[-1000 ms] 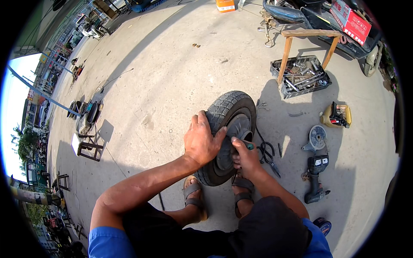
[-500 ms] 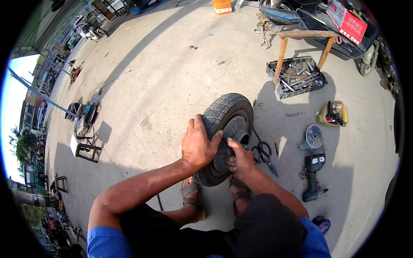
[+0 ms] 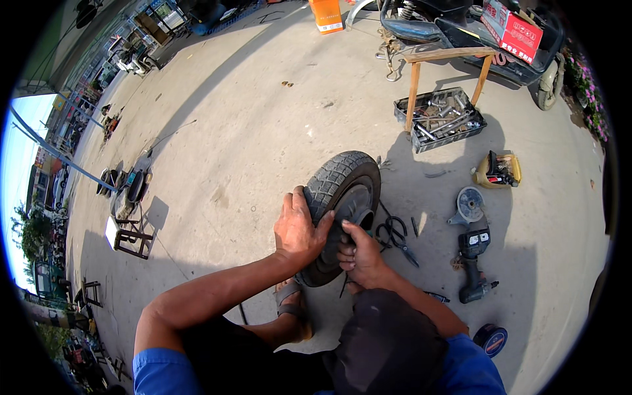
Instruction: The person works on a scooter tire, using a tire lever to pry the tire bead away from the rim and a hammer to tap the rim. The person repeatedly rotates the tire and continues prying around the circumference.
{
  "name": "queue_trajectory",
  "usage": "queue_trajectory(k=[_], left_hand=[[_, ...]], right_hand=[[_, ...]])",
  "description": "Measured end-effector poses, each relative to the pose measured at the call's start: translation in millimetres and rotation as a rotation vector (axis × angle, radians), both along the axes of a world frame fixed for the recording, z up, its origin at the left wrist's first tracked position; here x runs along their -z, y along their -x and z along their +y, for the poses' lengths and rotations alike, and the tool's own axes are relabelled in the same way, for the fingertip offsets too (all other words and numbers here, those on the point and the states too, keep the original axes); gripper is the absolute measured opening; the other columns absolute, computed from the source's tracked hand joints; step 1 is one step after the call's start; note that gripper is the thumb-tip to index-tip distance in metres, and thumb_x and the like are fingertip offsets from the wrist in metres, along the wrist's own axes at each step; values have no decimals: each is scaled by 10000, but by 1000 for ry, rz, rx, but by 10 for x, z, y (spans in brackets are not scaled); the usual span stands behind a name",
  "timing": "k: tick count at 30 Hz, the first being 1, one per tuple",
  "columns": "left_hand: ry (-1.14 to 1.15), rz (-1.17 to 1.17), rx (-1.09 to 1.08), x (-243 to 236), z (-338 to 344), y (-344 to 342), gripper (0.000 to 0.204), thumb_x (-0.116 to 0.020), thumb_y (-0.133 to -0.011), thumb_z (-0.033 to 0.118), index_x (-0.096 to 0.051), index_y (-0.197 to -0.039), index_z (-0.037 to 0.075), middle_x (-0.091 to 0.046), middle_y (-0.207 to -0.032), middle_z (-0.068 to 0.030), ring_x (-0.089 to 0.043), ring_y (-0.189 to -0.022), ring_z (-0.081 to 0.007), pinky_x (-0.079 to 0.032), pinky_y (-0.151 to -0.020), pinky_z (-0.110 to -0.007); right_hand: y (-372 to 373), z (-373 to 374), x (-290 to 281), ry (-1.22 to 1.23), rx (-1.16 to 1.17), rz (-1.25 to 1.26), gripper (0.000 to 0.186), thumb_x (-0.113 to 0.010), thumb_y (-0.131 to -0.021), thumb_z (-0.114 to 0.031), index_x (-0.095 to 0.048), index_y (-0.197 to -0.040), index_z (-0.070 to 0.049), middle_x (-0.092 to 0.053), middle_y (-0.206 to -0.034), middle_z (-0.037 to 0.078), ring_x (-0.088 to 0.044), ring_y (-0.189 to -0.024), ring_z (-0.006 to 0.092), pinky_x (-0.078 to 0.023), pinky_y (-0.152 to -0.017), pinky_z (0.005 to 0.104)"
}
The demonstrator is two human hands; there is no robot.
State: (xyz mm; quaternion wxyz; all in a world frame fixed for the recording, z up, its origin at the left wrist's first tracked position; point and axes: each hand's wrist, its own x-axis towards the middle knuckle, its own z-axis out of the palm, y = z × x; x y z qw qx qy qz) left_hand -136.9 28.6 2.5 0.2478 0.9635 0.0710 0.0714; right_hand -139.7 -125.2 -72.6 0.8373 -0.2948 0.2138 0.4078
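A small wheel with a black treaded tyre (image 3: 332, 176) and grey hub (image 3: 356, 203) stands upright and tilted in front of me. My left hand (image 3: 299, 229) grips the tyre's left side, fingers over the tread and thumb reaching toward the hub. My right hand (image 3: 361, 255) is closed in a fist just right of the wheel's lower face, thumb pointing at the hub. What sits inside the fist is mostly hidden; a thin dark rod shows below it. Black-handled scissors (image 3: 395, 235) lie on the concrete to the right of the wheel.
To the right lie a cordless power tool (image 3: 473, 263), a metal disc-shaped part (image 3: 469, 205) and a round dark tin (image 3: 490, 340). Farther off are a yellow container (image 3: 498, 172), a black crate of tools (image 3: 449, 135) with a wooden handle, and a scooter (image 3: 447, 31). A stool (image 3: 131, 238) stands left.
The head view has shifted slightly. My right fist has drawn a little down and left, away from the hub. The left hand keeps its hold on the tyre.
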Motion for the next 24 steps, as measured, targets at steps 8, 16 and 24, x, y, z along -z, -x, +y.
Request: queue_trajectory(k=[8,16,24], left_hand=[[-11,17,40,38,170,-88,785,-765,-887,352,-424,-1416,-117,-578,-1223,-316,-624,-1070,-504,-529,-899,-512],[-15,67,52,-16,197,-254,784,-768,-885,355,-434,-1412,-120,-578,-1240,-328,-627,-1099,-505,-527,-916,-510],[3,71,52,-10,280,-255,782,-765,-881,355,-436,-1414,-114,-587,-1232,-322,-631,-1089,-507,-528,-913,-518]], right_hand=[[-54,68,2,130,30,-179,359,-697,-978,-392,-546,-774,-139,-433,-594,-57,-373,-468,61,-256,-422,260],[-73,86,248,388,121,-579,395,-660,-996,-423,-584,-780,-101,-480,-616,-27,-403,-488,66,-286,-444,276],[-554,-698,-202,686,137,-1146,376,-657,-978,-351,-599,-823,-13,-574,-674,69,-561,-654,206,-411,-624,346]])
